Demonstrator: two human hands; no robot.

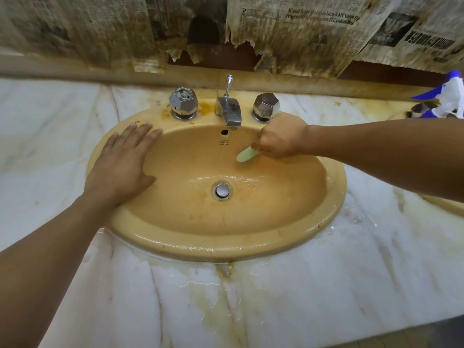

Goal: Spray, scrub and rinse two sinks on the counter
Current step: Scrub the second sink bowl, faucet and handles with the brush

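Note:
A yellow oval sink is set in a white marble counter. A thin stream of water runs from its chrome faucet into the wet bowl, down to the drain plug. My left hand lies flat on the sink's left rim, fingers spread. Over the bowl's upper right, below the right knob, my right hand is closed around a pale green brush handle; the brush head is hidden. A second sink's rim shows at the right edge.
A white and blue spray bottle stands at the far right of the counter. The left knob is chrome too. Stained, torn newspaper covers the wall behind. Water and yellowish stains lie on the counter in front of the sink.

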